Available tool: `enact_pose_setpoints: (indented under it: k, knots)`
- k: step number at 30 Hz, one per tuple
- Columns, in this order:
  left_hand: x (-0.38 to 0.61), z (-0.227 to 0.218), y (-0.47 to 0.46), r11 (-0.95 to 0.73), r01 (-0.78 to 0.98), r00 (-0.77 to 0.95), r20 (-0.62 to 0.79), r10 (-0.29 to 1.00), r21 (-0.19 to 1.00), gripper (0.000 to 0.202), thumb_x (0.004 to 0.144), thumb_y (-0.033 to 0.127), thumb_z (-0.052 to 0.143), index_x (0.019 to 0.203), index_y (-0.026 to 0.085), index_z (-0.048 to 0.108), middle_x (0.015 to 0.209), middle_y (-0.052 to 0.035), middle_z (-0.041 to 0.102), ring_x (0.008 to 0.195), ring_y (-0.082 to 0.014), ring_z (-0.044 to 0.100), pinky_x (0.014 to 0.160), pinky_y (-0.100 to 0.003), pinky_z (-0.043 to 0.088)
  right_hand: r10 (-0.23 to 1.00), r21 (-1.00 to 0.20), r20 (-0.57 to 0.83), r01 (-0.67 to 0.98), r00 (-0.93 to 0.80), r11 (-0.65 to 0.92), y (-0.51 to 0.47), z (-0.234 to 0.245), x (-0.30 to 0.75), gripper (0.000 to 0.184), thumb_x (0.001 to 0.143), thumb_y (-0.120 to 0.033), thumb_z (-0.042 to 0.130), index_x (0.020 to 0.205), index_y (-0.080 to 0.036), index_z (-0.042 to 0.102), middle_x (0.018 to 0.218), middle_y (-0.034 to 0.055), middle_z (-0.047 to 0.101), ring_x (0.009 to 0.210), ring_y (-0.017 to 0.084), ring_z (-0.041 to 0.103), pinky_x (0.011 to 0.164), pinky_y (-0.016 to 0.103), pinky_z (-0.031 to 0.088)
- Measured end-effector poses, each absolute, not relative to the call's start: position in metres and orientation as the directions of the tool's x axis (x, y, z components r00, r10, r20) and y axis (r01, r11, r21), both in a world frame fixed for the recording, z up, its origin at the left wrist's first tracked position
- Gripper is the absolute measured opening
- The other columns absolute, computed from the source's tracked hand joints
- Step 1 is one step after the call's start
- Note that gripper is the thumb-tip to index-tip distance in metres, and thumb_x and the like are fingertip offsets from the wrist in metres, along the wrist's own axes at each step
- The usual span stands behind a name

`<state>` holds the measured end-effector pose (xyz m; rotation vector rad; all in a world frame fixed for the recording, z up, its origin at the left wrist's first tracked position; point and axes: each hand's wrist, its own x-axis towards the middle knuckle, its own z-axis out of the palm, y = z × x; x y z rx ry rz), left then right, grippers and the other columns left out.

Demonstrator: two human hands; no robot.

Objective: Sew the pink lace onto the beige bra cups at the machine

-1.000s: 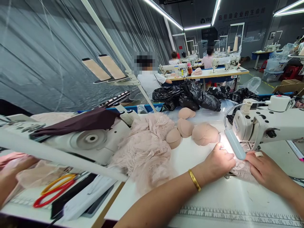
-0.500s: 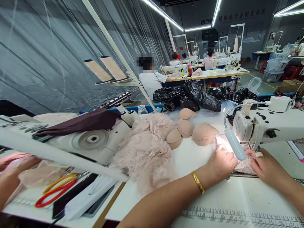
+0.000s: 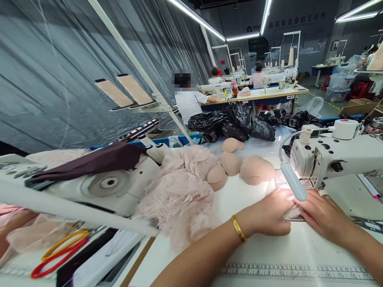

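Observation:
My left hand is at the sewing machine, its fingers closed on a pale pink lace fabric under the lamp. Glare and the grey lamp head partly hide the fingertips. Against it from the right comes my right hand, its fingers bent over the same lace near the needle area. Most of the lace is hidden beneath both hands. Beige bra cups lie in a stack just beyond my left hand. A heap of pink lace spreads to the left.
A second machine, draped with dark cloth, stands on the left behind a slanting white pole. Red-and-yellow-handled scissors lie near a co-worker's arm. Black plastic bags are piled behind the table. A ruler strip runs along the front.
My two hands have come together over the lace. The left hand has turned flatter and lower, and the right hand has shifted left. The view has swung slightly to the right.

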<state>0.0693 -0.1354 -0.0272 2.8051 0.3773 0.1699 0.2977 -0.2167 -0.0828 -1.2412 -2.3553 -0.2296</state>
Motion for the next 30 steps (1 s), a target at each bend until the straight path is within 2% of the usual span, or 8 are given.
enact_pose_setpoints:
  k: [2,4,7,10,15,22,26,30]
  knots:
    - [0.065,-0.025,-0.137,-0.933,0.274,0.957,0.030,0.288,0.232,0.030,0.080,0.024,0.066,0.110,0.022,0.063,0.116,-0.0073,0.065,0.104,-0.0274,0.059,0.084,-0.040,0.044,0.795,-0.062,0.409,0.855,-0.448,0.514,-0.211,-0.089,0.302,0.033,0.101,-0.007,0.040,0.111,-0.024,0.066,0.115,0.0078,0.075,0.098,0.023,0.070,0.088,0.039,0.049]
    - [0.062,-0.028,-0.140,-0.927,0.352,0.933,0.028,0.358,0.129,0.028,0.082,0.026,0.065,0.110,0.022,0.063,0.109,-0.0070,0.065,0.095,-0.0270,0.059,0.079,-0.040,0.040,0.844,-0.060,0.357,0.892,-0.401,0.448,-0.208,-0.094,0.308,0.039,0.098,-0.003,0.038,0.106,-0.025,0.068,0.117,0.0068,0.075,0.093,0.022,0.070,0.088,0.040,0.048]
    - [0.063,-0.037,-0.142,-0.905,0.424,0.900,0.099,0.424,0.025,0.021,0.086,0.028,0.063,0.105,0.021,0.063,0.100,-0.0082,0.065,0.087,-0.0263,0.057,0.078,-0.040,0.036,0.861,-0.067,0.363,0.912,-0.356,0.406,-0.208,-0.096,0.314,0.046,0.093,-0.002,0.039,0.117,-0.026,0.069,0.123,0.0067,0.076,0.101,0.024,0.069,0.091,0.041,0.048]
    - [0.065,-0.048,-0.141,-0.926,0.377,0.912,0.184,0.367,-0.022,0.015,0.086,0.024,0.063,0.100,0.019,0.064,0.099,-0.0082,0.065,0.085,-0.0246,0.056,0.080,-0.040,0.033,0.833,-0.076,0.364,0.878,-0.417,0.473,-0.212,-0.092,0.312,0.054,0.092,0.000,0.039,0.127,-0.028,0.068,0.130,0.0049,0.075,0.111,0.025,0.067,0.098,0.043,0.046]
    - [0.065,-0.057,-0.136,-0.971,0.239,0.933,0.281,0.225,-0.015,0.021,0.088,0.005,0.053,0.094,0.023,0.063,0.093,0.0003,0.069,0.083,-0.0190,0.055,0.083,-0.039,0.029,0.866,-0.124,0.288,0.881,-0.408,0.456,-0.211,-0.089,0.309,0.047,0.095,-0.006,0.041,0.125,-0.029,0.070,0.134,0.0045,0.073,0.114,0.028,0.066,0.094,0.045,0.049]
    - [0.070,-0.061,-0.121,-0.968,0.248,0.929,0.293,0.226,-0.041,0.018,0.078,0.000,0.056,0.080,0.018,0.058,0.092,-0.0019,0.070,0.082,-0.0188,0.056,0.080,-0.040,0.028,0.925,-0.075,0.241,0.944,-0.295,0.321,-0.205,-0.100,0.314,0.056,0.096,-0.012,0.037,0.144,-0.025,0.062,0.124,0.0102,0.076,0.096,0.028,0.071,0.091,0.050,0.051]
    - [0.073,-0.061,-0.119,-0.965,0.261,0.922,0.302,0.243,-0.020,0.017,0.075,0.001,0.056,0.076,0.018,0.056,0.085,-0.0009,0.067,0.080,-0.0185,0.056,0.078,-0.041,0.027,0.926,-0.053,0.231,0.947,-0.298,0.318,-0.203,-0.097,0.313,0.052,0.100,-0.013,0.035,0.140,-0.025,0.065,0.125,0.0110,0.076,0.098,0.028,0.071,0.094,0.050,0.052]
    - [0.073,-0.056,-0.124,-0.965,0.260,0.922,0.296,0.248,-0.003,0.015,0.076,0.004,0.058,0.075,0.018,0.054,0.081,-0.0007,0.064,0.079,-0.0181,0.055,0.077,-0.041,0.028,0.910,-0.090,0.263,0.930,-0.322,0.355,-0.204,-0.095,0.313,0.055,0.098,-0.010,0.037,0.142,-0.029,0.063,0.135,0.0070,0.073,0.106,0.027,0.070,0.093,0.048,0.052]
